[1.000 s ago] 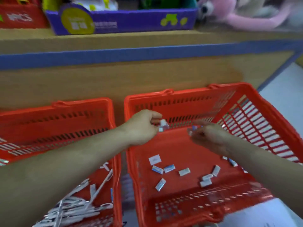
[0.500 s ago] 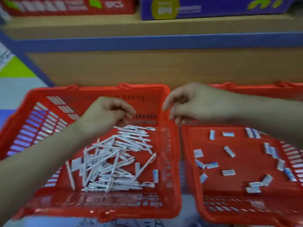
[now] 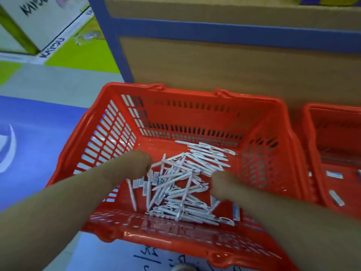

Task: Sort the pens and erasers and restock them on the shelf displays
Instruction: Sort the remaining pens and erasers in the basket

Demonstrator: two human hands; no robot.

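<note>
A red basket [image 3: 195, 98] on the floor holds a heap of white pens [image 3: 185, 182] with a few small white-and-blue erasers [image 3: 236, 212] mixed in. My left hand [image 3: 134, 165] is down at the left edge of the heap, its fingers curled, touching the pens. My right hand [image 3: 224, 184] reaches into the right side of the heap. Both hands are blurred and their fingertips are hidden, so I cannot tell if either holds anything. A second red basket [image 3: 312, 133] at the right edge holds loose erasers [image 3: 334, 174].
Behind the baskets rises a wooden shelf base [image 3: 214, 61] with blue trim. A white cardboard box [image 3: 45, 22] stands at the far left on a green and blue floor. Paper with handwriting [image 3: 150, 259] lies under the near basket rim.
My view has swung left from the eraser basket to the pen basket. Both hands have dropped from rim height into the pen heap.
</note>
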